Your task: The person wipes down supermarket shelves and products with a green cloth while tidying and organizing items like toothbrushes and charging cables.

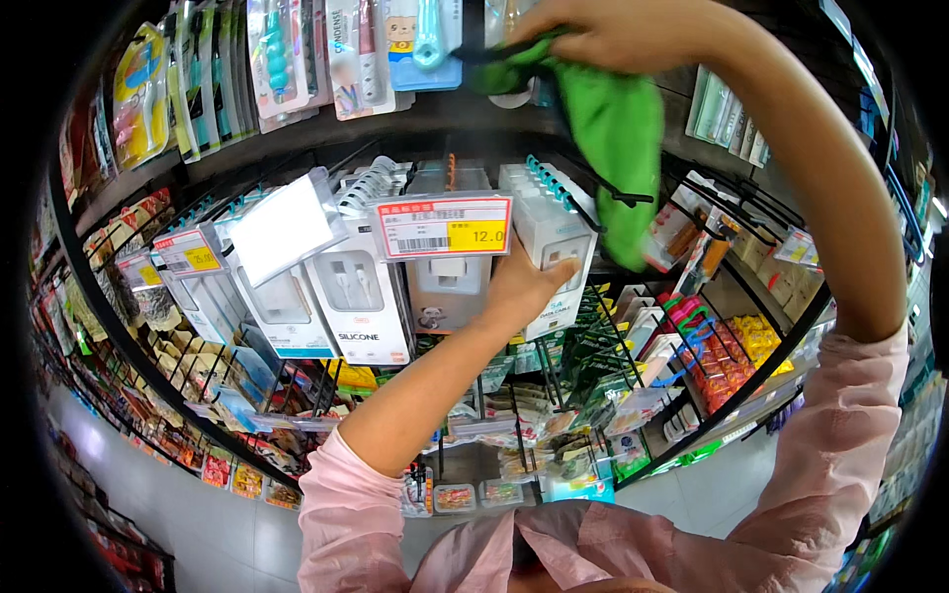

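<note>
My right hand [600, 33] is raised at the top and grips a green cloth [612, 133]. The cloth hangs past the tip of a black display hook [630, 198] and is partly blurred. My left hand [519, 282] is at a row of hanging white data cable boxes [552, 222], its thumb across the front box and its fingers mostly hidden. A price tag [445, 226] in a clear holder partly covers that hand. Left of it hang a grey charger box [445, 289] and a white silicone cable box [356, 289].
Carded toothbrushes [278, 59] and other blister packs hang above. A blank white tag [283, 226] juts out at the left. Below are wire racks with green packets [604, 378], red packets [715, 363] and yellow packets [752, 341]. Black frame bars [96, 289] edge the shelving.
</note>
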A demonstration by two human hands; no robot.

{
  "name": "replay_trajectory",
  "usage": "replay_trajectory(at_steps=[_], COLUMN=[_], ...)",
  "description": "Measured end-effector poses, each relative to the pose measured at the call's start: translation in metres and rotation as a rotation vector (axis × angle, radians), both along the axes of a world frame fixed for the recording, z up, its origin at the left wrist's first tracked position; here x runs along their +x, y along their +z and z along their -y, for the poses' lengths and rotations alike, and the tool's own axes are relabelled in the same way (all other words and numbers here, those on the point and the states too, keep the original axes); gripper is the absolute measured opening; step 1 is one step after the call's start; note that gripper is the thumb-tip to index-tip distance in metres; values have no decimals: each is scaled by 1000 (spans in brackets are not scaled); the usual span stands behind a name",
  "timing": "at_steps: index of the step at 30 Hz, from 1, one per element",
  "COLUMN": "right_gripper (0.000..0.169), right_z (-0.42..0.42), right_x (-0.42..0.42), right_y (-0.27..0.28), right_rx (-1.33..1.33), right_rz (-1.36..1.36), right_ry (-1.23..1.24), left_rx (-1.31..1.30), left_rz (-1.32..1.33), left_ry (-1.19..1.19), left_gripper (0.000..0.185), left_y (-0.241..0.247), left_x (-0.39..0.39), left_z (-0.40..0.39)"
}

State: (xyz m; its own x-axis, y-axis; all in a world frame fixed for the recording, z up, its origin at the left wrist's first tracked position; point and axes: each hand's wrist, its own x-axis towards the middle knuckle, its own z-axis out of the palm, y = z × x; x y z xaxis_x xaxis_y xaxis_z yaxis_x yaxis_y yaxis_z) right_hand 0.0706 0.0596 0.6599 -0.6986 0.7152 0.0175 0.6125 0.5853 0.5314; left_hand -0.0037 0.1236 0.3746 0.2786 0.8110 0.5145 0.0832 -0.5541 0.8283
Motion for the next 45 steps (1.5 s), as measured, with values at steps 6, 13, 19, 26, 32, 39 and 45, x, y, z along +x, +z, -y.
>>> replay_trajectory(at_steps=[6, 13, 19, 26, 32, 39, 45], right_gripper=[26, 25, 23, 30, 26, 22, 14], right_z=[-58, -118, -129, -90, -53, -23, -24], right_x=[-28, -10, -19, -25, -27, -34, -36], right_y=[-60, -82, -98, -93, -89, -85, -90], right_rx=[63, 148, -43, -162, -180, -255, -659], right_rz=[430, 537, 597, 539, 464, 467, 173], right_ry=[-342, -240, -231, -161, -161, -161, 32], left_rx=[55, 58, 100, 152, 322, 101, 689], left_rz=[102, 147, 175, 186, 139, -45, -225], left_ry=[-27, -113, -125, -63, -3, -97, 70], left_gripper=[101, 105, 103, 89, 76, 44, 49], left_y=[-14, -19, -14, -18, -16, -15, -36], left_x=[6, 8, 6, 7, 6, 3, -2], left_z=[-16, -21, -14, -17, -21, -21, -53])
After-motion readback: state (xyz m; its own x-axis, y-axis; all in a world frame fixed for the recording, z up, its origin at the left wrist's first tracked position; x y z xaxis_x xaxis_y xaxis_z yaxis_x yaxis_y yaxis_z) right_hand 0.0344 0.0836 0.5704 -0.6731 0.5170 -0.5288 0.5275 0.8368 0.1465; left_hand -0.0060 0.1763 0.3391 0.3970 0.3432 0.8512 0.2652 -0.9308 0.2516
